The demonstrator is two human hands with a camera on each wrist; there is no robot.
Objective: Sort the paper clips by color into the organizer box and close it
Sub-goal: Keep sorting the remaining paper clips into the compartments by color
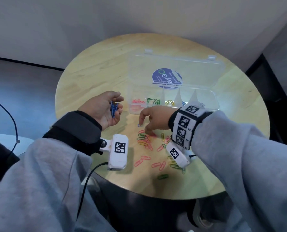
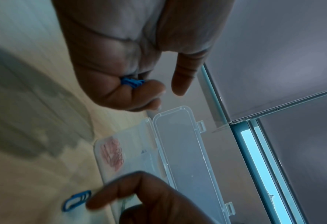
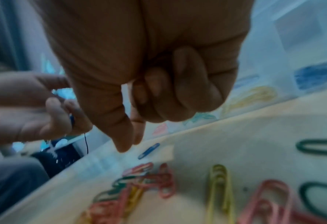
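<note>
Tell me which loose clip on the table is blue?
The lone blue clip at the right hand's index fingertip, apart from the pink, green and yellow pile nearer the person.

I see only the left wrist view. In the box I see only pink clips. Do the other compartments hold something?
Observer: Yes. In the head view the organizer box holds pink, green, yellow, blue and seemingly silver clips, in separate compartments.
Operator: Besides the single blue clip and the blue bunch in the left hand, are loose clips left?
Observer: Many: a pink, green and yellow pile lies on the table beside the right hand.
Operator: Does that hand hold the single blue clip?
Observer: No. In the right wrist view its thumb tip is beside it.
</note>
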